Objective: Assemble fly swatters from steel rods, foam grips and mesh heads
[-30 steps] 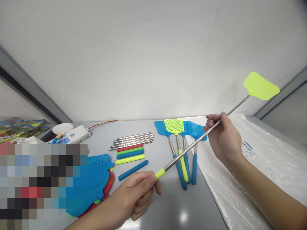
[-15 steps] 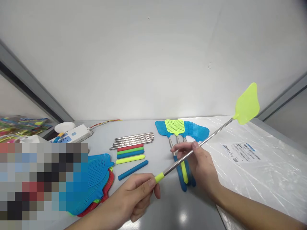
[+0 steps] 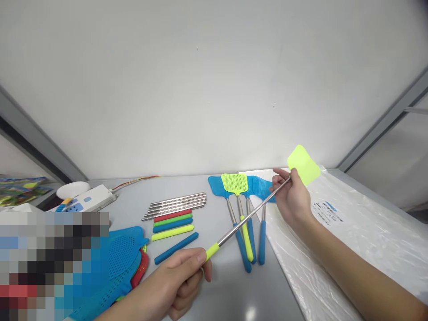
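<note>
A yellow-green fly swatter (image 3: 303,164) with a steel telescopic rod slants up to the right above the table. My left hand (image 3: 185,278) is closed round its yellow handle at the lower end. Up by the swatter's head, my right hand (image 3: 294,196) pinches the rod between thumb and fingers. Beneath the rod lie several finished-looking swatters, among them a yellow one (image 3: 234,183) on top of blue ones (image 3: 217,186), their handles pointing toward me. To the left are loose steel rods (image 3: 177,204) and coloured handle grips (image 3: 173,232) in red, green, blue and yellow.
Blue swatter heads (image 3: 125,252) are piled at the left, with red ones under them, partly behind a blurred patch. A white power strip (image 3: 82,200) with wires sits behind. Clear plastic wrapping (image 3: 317,258) with a label covers the right side. A pale wall (image 3: 200,98) closes off the back.
My right hand has slid up the rod toward the head, and the rod looks shorter. The head has come lower and to the left. My left hand keeps hold of the handle; the view has shifted slightly.
</note>
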A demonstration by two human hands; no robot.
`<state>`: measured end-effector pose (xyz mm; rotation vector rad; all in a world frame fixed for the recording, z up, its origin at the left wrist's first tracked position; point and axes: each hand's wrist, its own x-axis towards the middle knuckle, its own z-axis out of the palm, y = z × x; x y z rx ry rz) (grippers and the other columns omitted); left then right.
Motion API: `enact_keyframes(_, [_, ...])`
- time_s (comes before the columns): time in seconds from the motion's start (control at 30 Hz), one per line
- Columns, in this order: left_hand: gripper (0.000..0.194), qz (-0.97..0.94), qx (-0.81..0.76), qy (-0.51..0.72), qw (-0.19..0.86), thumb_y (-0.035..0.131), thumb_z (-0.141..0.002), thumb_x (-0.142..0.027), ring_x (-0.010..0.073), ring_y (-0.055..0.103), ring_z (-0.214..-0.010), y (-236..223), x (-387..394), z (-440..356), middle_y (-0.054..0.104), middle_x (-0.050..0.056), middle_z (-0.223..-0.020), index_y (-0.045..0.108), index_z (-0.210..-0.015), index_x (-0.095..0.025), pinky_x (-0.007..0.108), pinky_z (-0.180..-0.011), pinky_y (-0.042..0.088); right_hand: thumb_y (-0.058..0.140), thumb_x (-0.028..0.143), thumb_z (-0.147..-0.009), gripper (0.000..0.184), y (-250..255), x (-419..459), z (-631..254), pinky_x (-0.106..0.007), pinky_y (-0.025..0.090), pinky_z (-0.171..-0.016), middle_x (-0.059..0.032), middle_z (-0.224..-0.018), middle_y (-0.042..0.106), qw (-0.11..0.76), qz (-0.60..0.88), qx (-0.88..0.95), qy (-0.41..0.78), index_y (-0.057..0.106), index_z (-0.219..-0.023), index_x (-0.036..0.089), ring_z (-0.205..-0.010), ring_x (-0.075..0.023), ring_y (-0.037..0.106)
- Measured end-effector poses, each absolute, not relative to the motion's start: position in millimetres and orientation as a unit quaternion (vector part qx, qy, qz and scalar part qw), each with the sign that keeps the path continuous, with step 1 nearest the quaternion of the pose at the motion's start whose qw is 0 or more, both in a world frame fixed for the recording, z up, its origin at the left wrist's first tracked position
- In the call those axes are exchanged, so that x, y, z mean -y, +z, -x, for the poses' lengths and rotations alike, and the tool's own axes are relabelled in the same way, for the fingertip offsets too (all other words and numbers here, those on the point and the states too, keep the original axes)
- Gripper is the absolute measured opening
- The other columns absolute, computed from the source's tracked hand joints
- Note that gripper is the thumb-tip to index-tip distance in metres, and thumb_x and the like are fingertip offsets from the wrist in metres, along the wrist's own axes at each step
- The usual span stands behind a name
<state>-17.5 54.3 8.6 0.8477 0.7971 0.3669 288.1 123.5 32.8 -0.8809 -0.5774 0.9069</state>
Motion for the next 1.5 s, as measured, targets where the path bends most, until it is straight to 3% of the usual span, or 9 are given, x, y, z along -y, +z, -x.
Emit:
enact_keyframes(0.27, [0.037,-0.421,-0.327,0.186,0.825,0.047,-0.096,-0.048,0.0056,0.017,-0.041,3.6,-52.3,14.1,0.026,-0.009,-0.048,0.059,-0.083,-0.016,0.019,-0.038,0.018,0.04,0.054,-0.095,0.045,16.2,-70.0,-205.6,-0.032,0.045,-0.076,-0.0064,-0.093,0.07,0.667,0.4,0.376,0.505,0.072,-0.102,0.023,-0.076,-0.0173,0.053])
enact_keyframes(0.43, [0.035,-0.411,-0.323,0.199,0.829,0.048,-0.096,-0.047,0.0055,0.017,-0.04,3.0,-52.6,14.0,0.025,-0.01,-0.047,0.057,-0.08,-0.016,0.019,-0.038,0.017,0.041,0.053,-0.096,0.044,18.8,-69.2,-208.1,-0.03,0.047,-0.076,-0.0049,-0.093,0.069,0.652,0.38,0.368,0.543,0.069,-0.112,0.023,-0.08,-0.0163,0.055])
enact_keyframes(0.57, [0.038,-0.399,-0.334,0.217,0.826,0.048,-0.094,-0.05,0.0054,0.014,-0.04,10.3,-53.7,12.0,0.022,-0.01,-0.047,0.053,-0.075,-0.018,0.018,-0.037,0.016,0.058,0.05,-0.088,0.033,30.3,-94.1,-240.5,-0.026,0.051,-0.063,-0.0009,-0.104,0.068,0.718,0.363,0.291,0.517,0.066,-0.111,0.028,-0.085,-0.0157,0.061])
enact_keyframes(0.8, [0.037,-0.407,-0.333,0.2,0.827,0.047,-0.095,-0.049,0.0052,0.016,-0.04,8.0,-54.7,14.7,0.025,-0.01,-0.048,0.054,-0.077,-0.017,0.018,-0.037,0.018,0.072,0.037,-0.08,0.031,46.9,-104.2,-263.2,-0.028,0.057,-0.078,-0.0036,-0.11,0.069,0.745,0.416,0.294,0.431,0.067,-0.107,0.023,-0.106,-0.0216,0.064])
enact_keyframes(1.0, [0.037,-0.426,-0.304,0.201,0.828,0.048,-0.094,-0.05,0.0046,0.019,-0.039,0.3,-53.9,16.2,0.028,-0.01,-0.048,0.054,-0.078,-0.017,0.018,-0.037,0.019,0.066,0.046,-0.084,0.037,40.1,-71.9,-226.0,-0.031,0.058,-0.072,-0.0074,-0.11,0.07,0.69,0.486,0.344,0.412,0.066,-0.112,0.022,-0.099,-0.0242,0.066])
enact_keyframes(1.23, [0.038,-0.423,-0.316,0.199,0.826,0.046,-0.096,-0.049,0.0048,0.019,-0.04,3.3,-52.9,14.8,0.028,-0.01,-0.048,0.053,-0.078,-0.016,0.019,-0.038,0.017,0.065,0.046,-0.084,0.043,36.2,-71.7,-223.9,-0.031,0.058,-0.076,-0.0053,-0.12,0.066,0.687,0.455,0.349,0.447,0.061,-0.123,0.027,-0.101,-0.0232,0.066])
enact_keyframes(1.37, [0.036,-0.406,-0.323,0.162,0.84,0.045,-0.096,-0.048,0.0043,0.017,-0.041,8.8,-54.6,16.5,0.028,-0.009,-0.051,0.053,-0.081,-0.017,0.02,-0.04,0.013,0.07,0.043,-0.081,0.043,37.3,-77.4,-231.2,-0.031,0.059,-0.07,-0.0062,-0.116,0.068,0.644,0.455,0.341,0.512,0.063,-0.119,0.026,-0.096,-0.0243,0.067])
enact_keyframes(1.5, [0.025,-0.421,-0.31,0.138,0.841,0.049,-0.096,-0.041,0.0048,0.026,-0.042,11.6,-54.5,17.4,0.035,-0.008,-0.053,0.055,-0.09,-0.017,0.021,-0.043,0.02,0.076,0.039,-0.076,0.039,40.9,-86.0,-243.7,-0.03,0.059,-0.068,-0.0073,-0.106,0.07,0.626,0.477,0.358,0.503,0.067,-0.109,0.021,-0.09,-0.0241,0.069])
